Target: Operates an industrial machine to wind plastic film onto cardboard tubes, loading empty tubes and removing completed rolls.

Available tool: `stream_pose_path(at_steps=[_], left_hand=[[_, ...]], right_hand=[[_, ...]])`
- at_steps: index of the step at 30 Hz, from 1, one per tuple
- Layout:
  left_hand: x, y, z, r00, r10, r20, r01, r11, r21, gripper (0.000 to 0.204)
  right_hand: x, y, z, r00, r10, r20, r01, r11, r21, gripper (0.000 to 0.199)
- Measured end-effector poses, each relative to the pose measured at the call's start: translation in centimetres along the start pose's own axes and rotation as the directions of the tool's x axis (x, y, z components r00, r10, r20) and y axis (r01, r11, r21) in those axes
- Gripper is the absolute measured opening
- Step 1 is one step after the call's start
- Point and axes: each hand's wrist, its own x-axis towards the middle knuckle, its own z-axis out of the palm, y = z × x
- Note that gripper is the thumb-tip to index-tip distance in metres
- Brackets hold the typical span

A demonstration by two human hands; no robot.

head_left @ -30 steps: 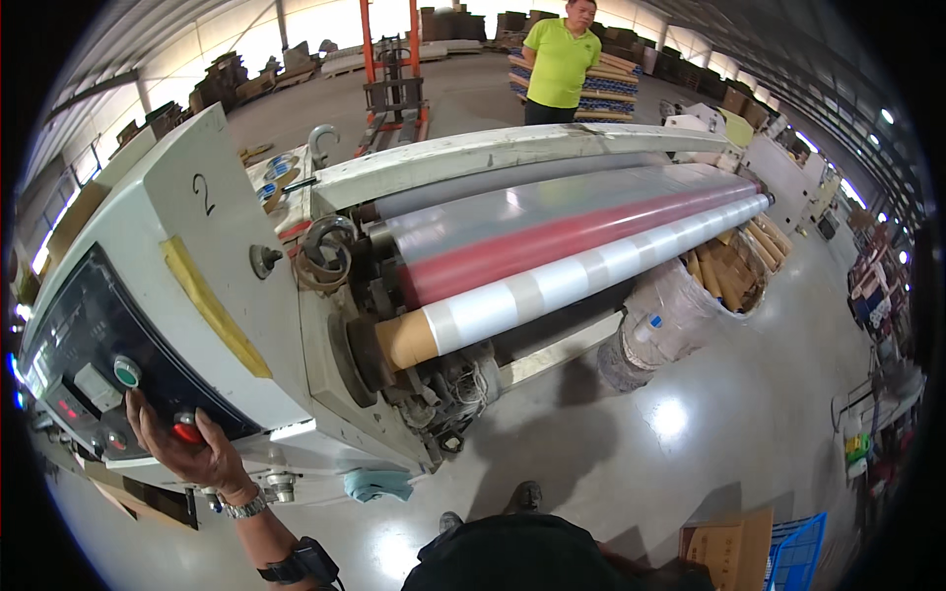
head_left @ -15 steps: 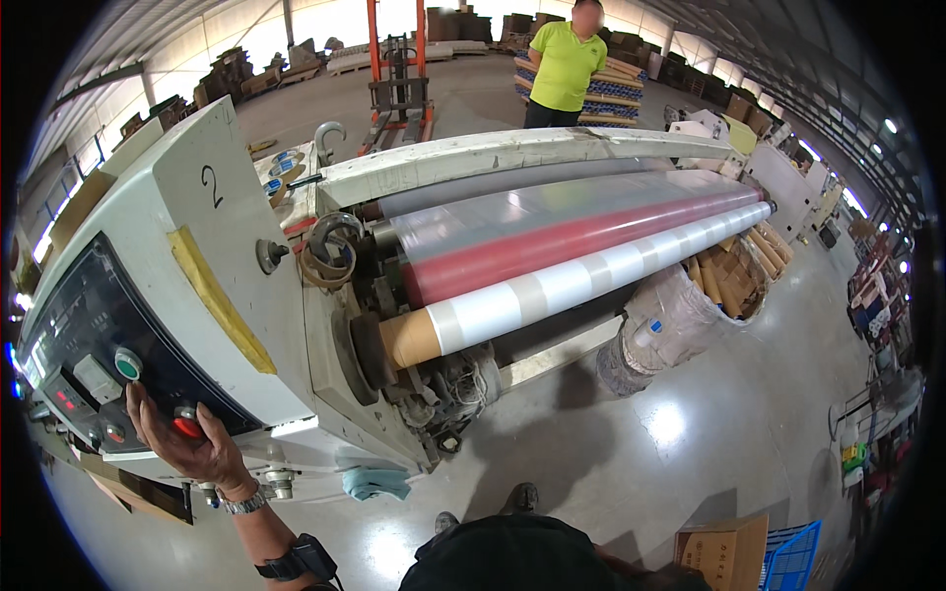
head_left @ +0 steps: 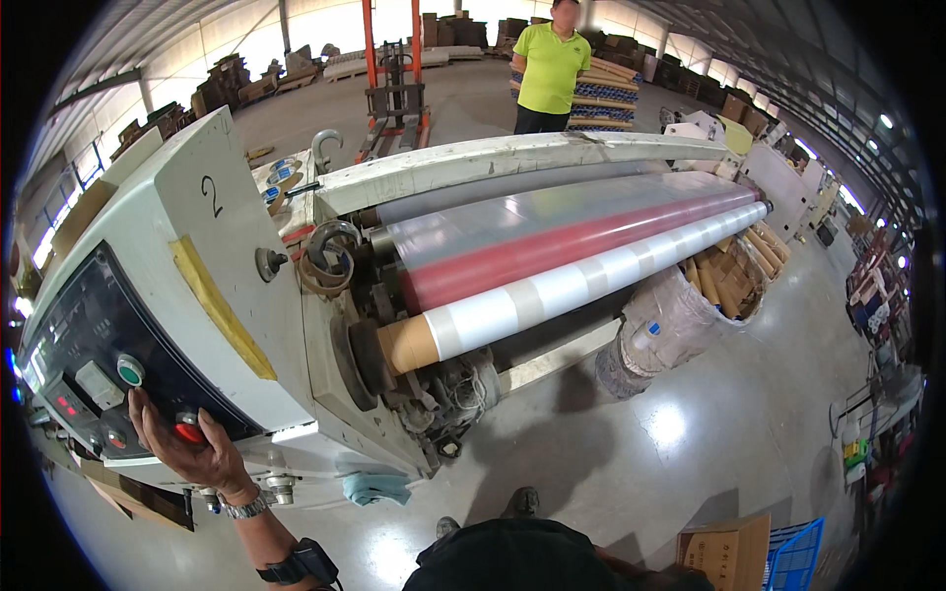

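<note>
At the panel point(head_left: 87, 330), the left hand point(head_left: 193, 455) has thumb and forefinger apart beside the red knob point(head_left: 187, 430), near the green button point(head_left: 129, 370); the roll point(head_left: 591, 282) lies right of the panel.

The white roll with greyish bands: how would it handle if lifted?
The roll is probably stiff, since no sag shows; perhaps heavy, being so long; and its round shape suggests it could roll away.

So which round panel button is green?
The upper one: the green button just above the left hand. The large red button sits lower and to the right.
</note>
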Motion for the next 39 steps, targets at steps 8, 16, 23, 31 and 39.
stream_pose_path(at_steps=[8, 16, 23, 31, 39], left_hand=[[-0.2, -0.2, 0.0, 1.000, -0.003, 0.007, 0.003, 1.000, -0.001, 0.055], [-0.1, -0.4, -0.1, 1.000, 0.004, 0.006, -0.004, 1.000, -0.016, 0.055], [-0.2, -0.1, 0.3, 1.000, 0.015, 0.021, -0.015, 1.000, 0.010, 0.054], [-0.3, -1.8, -1.2, 0.996, 0.053, 0.070, -0.064, 0.984, 0.165, 0.051], [-0.2, -1.3, -0.9, 0.994, 0.068, 0.086, -0.084, 0.974, 0.209, 0.049]], right_hand=[[0.2, 0.9, 0.8, 1.000, 0.009, 0.007, -0.009, 1.000, 0.009, 0.045], [0.3, 1.0, 1.1, 1.000, 0.012, 0.008, -0.012, 1.000, 0.017, 0.045], [0.8, 0.9, 1.6, 1.000, 0.007, -0.009, -0.006, 0.999, 0.049, 0.045], [1.9, 1.1, 3.0, 0.998, -0.052, -0.039, 0.055, 0.994, 0.097, 0.045], [4.1, 3.7, 5.4, 0.997, -0.061, -0.052, 0.069, 0.986, 0.154, 0.045]])
